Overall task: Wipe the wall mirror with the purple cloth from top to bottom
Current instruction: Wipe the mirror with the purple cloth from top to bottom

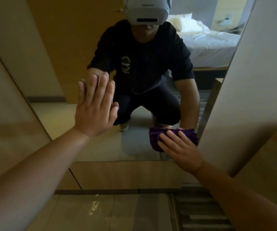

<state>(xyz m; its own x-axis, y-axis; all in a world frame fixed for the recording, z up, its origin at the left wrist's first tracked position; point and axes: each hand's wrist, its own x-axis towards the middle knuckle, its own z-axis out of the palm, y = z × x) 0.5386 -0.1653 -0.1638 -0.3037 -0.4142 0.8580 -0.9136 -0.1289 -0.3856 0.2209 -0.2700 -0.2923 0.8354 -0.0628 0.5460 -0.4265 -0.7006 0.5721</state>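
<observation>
The mirror (134, 147) runs down the wall almost to the floor, set between beige panels, and its bottom edge sits just above a wooden skirting panel (126, 174).

The left hand (95, 107) is flat and open, all 5 fingers straight and close together, palm pressed against the glass about midway up the visible part. Its reflection meets it fingertip to fingertip. It grips nothing.

The right hand (179, 149) is low, near the mirror's bottom right corner. Its fingers are spread and laid flat over the cloth (154, 139), pinning it against the glass rather than closing around it. The cloth is purple, bunched into a thick wad, and it lies against the lower right of the mirror, just above the bottom edge and right beside the right-hand edge of the glass. Its upper part and left side show past the fingers; the rest is under the hand.

Both bare forearms reach in from the bottom corners of the view.

In the glass, a person in a dark top and dark trousers crouches low, wearing a grey headset (147, 12). Behind that reflection, a bed (209, 42) with rumpled white sheets shows at the upper right. Below the mirror, the tiled floor (84, 212) is glossy, with a striped mat (199, 212) to the right.
</observation>
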